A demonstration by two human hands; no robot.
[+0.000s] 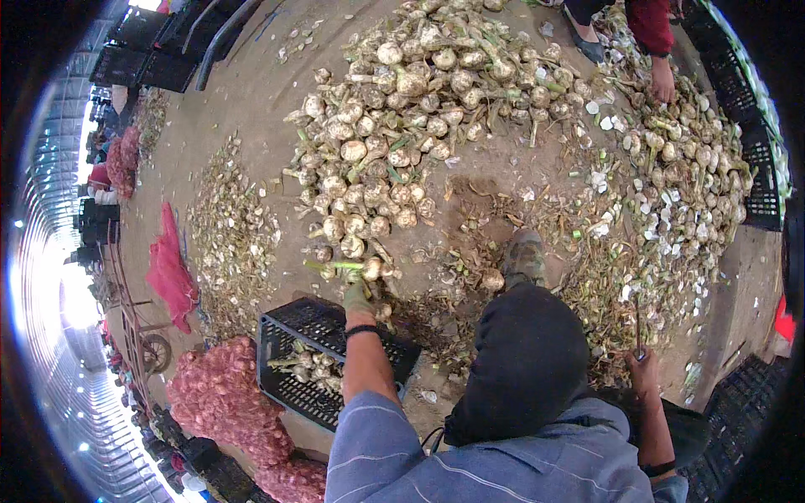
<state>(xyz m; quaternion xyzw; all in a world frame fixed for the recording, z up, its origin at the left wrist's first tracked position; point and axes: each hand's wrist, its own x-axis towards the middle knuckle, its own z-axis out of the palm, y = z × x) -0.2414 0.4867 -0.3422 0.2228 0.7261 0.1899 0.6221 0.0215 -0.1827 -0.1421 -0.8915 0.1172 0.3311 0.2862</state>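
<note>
My left hand [358,295], in a greenish glove, reaches forward over the black plastic crate [285,323] and grips a garlic bulb [371,268] by its green stalk at the near edge of the big garlic pile [402,109]. My right hand [642,362] is low at the right, closed around a thin dark-handled tool [637,323] that points up. My knee in dark trousers [528,352] and my shoe [523,256] sit between the two hands on the dirt floor.
The crate holds a few stalked bulbs [306,365]. Red mesh sacks of garlic [222,398] lie at the lower left. A second garlic heap [688,168] is at the right, where another person's hand [662,84] reaches in. Black crates [759,176] line the right edge. Cut stalks and skins [231,235] litter the floor.
</note>
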